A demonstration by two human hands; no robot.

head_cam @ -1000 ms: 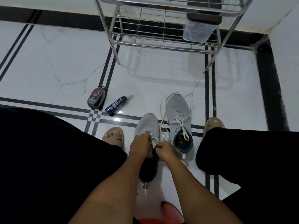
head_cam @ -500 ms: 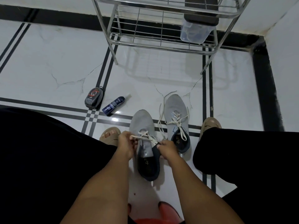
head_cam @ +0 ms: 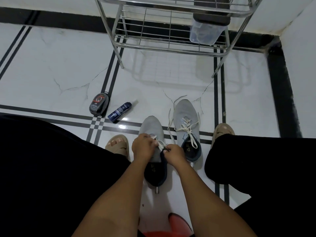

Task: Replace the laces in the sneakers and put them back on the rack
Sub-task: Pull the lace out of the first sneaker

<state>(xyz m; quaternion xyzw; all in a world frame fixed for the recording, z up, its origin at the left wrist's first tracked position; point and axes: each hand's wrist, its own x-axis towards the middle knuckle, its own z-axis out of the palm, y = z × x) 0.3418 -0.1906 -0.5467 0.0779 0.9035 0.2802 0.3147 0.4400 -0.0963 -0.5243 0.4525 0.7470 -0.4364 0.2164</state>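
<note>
Two grey sneakers with dark linings stand on the white floor between my knees. Over the nearer sneaker (head_cam: 151, 127) my left hand (head_cam: 142, 147) and my right hand (head_cam: 173, 153) meet, each pinching part of its white lace (head_cam: 160, 145) above the tongue. The other sneaker (head_cam: 185, 113) stands to the right with its white lace (head_cam: 186, 128) threaded and its ends lying loose on the floor. The metal shoe rack (head_cam: 171, 47) stands further ahead.
A dark shoe-polish case (head_cam: 99, 104) and a blue spray bottle (head_cam: 119, 112) lie on the floor to the left. A clear plastic box (head_cam: 206, 34) sits on the rack's lower shelf. My sandalled feet (head_cam: 118, 144) flank the sneakers. The wall corner is at the right.
My hands had drawn apart and stretched the lace sideways half a second ago. Now they have come back together over the nearer sneaker's tongue.
</note>
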